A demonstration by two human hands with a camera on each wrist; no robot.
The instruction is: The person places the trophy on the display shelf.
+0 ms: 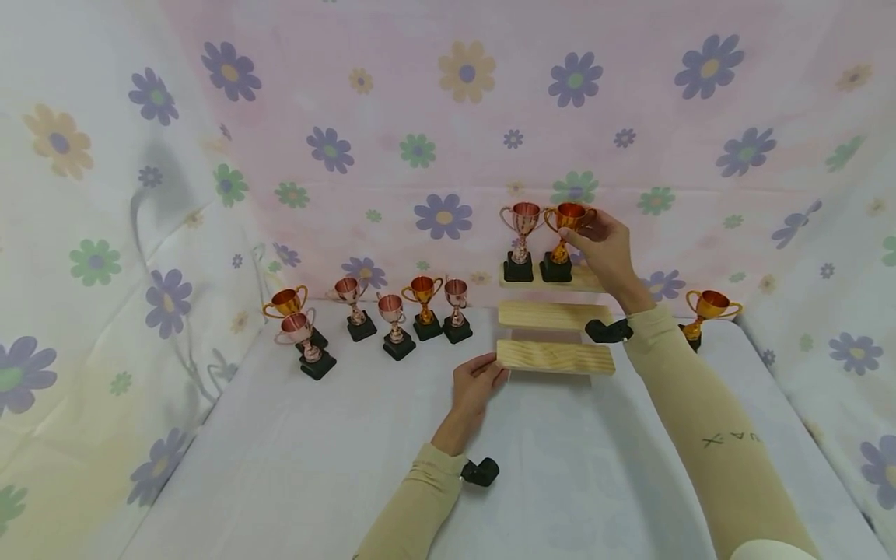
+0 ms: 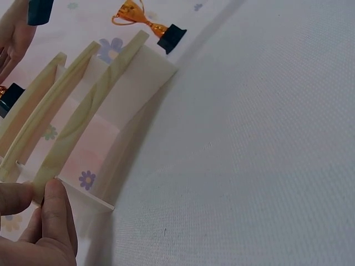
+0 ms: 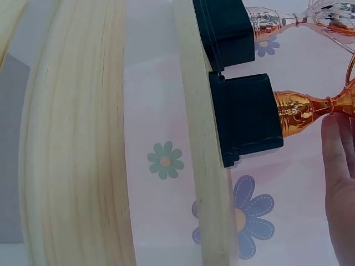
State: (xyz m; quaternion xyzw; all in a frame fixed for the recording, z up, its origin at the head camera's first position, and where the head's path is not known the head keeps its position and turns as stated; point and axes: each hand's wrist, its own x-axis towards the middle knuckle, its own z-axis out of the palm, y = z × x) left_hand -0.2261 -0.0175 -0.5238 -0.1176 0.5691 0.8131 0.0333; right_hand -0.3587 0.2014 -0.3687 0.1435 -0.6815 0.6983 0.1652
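Note:
A three-tier stand with pale wooden planks (image 1: 556, 357) stands on the white table. My left hand (image 1: 476, 389) pinches the left end of its lowest plank between thumb and fingers; the left wrist view shows this grip (image 2: 52, 221) up close. On the top plank (image 1: 588, 281) a gold trophy cup (image 1: 570, 218) has its black base (image 3: 249, 119) resting on the wood. My right hand (image 1: 605, 245) holds that cup, thumb in front and fingers behind. Close on its left stands a rose-gold trophy (image 1: 525, 222), their bases side by side.
Left of the stand, several rose-gold and gold trophies stand on the table, among them a gold one (image 1: 423, 292) and a rose-gold one (image 1: 301, 330) farther left. Another gold trophy (image 1: 710, 305) stands right of the stand, partly behind my right sleeve. Flowered cloth (image 1: 448, 140) hangs behind.

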